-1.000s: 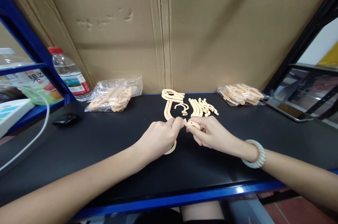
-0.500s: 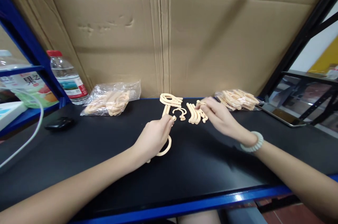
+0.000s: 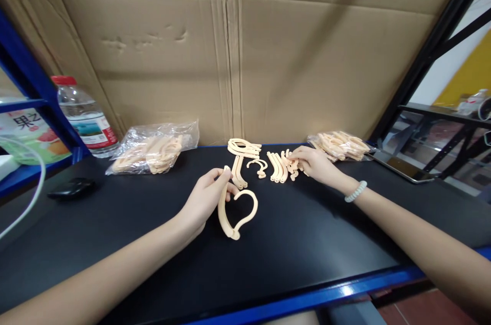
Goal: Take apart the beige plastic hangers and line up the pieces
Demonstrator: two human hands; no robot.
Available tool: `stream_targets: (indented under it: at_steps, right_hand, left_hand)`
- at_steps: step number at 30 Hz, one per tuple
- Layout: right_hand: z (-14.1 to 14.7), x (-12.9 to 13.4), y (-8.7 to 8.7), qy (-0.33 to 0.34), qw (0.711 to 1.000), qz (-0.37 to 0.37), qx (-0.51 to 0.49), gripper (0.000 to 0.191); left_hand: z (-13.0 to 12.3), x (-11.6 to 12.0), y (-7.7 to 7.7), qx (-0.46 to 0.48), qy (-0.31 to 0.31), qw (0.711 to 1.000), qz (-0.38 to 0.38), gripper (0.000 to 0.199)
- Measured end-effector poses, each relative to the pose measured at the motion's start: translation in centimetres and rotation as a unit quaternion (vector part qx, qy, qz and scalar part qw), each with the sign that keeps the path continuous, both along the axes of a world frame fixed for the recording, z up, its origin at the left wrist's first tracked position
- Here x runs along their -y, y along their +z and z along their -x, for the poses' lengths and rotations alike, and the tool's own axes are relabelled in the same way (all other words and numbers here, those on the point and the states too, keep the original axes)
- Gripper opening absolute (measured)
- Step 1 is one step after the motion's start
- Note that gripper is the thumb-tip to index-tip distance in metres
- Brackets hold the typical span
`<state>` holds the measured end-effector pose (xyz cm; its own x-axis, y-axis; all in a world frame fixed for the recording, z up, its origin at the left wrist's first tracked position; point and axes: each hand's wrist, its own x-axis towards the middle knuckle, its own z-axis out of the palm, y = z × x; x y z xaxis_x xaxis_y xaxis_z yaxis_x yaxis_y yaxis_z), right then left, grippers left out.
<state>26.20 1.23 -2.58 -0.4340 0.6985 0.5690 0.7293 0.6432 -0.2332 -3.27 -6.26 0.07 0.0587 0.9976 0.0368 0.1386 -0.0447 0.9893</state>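
Observation:
My left hand (image 3: pixel 207 194) is closed around a cream plastic hanger arm (image 3: pixel 224 216), held tilted above the black table. A hanger hook (image 3: pixel 256 204) joins that arm at its lower end and curves up to the right. Farther off, my right hand (image 3: pixel 317 165) has its fingertips closed in among some small cream hooked pieces (image 3: pixel 293 173); whether a piece is pinched there is hidden. Just left of it lie several curved hanger arms (image 3: pixel 277 167) side by side. A loose hook (image 3: pixel 261 167), two straighter arms (image 3: pixel 238 172) and stacked hangers (image 3: pixel 244 148) lie between my hands.
Clear bags of cream hanger parts stand at the back left (image 3: pixel 149 154) and back right (image 3: pixel 339 143). A water bottle (image 3: pixel 86 120) and a black mouse (image 3: pixel 72 188) are at the left. A phone-like slab (image 3: pixel 402 166) lies right. Cardboard (image 3: pixel 172 59) walls the back.
My left hand has turned and shifted left, showing the hanger arm with its hook. My right hand has lowered into the small pieces. The view has shifted slightly.

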Motion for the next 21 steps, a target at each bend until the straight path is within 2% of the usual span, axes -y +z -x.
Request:
stream_targets:
  at_steps: [4,6,9,11,12,15,19,21]
  right_hand:
    - [0.7,1.2,0.7,-0.023,1.0,-0.01,-0.018,0.043]
    - [2.0,3.0,1.6,0.0,0.998,-0.032,-0.052,0.04]
    - [5.1,6.7,2.8,0.11,0.99,-0.073,-0.057,0.027]
    - [7.0,8.9,3.0,0.186,0.978,-0.084,0.028,0.024]
    - [7.7,9.6,3.0,0.202,0.972,-0.097,0.076,0.028]
    - [8.7,10.6,2.2,0.204,0.955,-0.133,0.172,0.035]
    - [8.4,10.4,1.3,0.176,0.968,-0.111,0.14,0.023]
    - [8.3,10.2,1.2,0.163,0.973,-0.106,0.121,0.019]
  left_hand:
    - [-0.1,0.0,0.0,0.046,0.024,0.998,0.025,0.027]
    - [-0.1,0.0,-0.1,0.067,0.031,0.997,0.027,0.028]
    - [-0.3,0.1,-0.5,0.096,0.024,0.995,0.015,0.03]
    - [-0.4,0.3,-0.7,0.108,0.018,0.994,0.006,0.031]
    - [-0.5,0.5,-0.8,0.112,0.015,0.994,0.004,0.032]
    - [-0.8,0.9,-0.9,0.122,0.008,0.992,0.006,0.033]
    - [-1.0,1.0,-0.9,0.107,0.004,0.994,0.021,0.031]
    - [-0.9,0.9,-1.1,0.079,0.006,0.997,0.0,0.032]
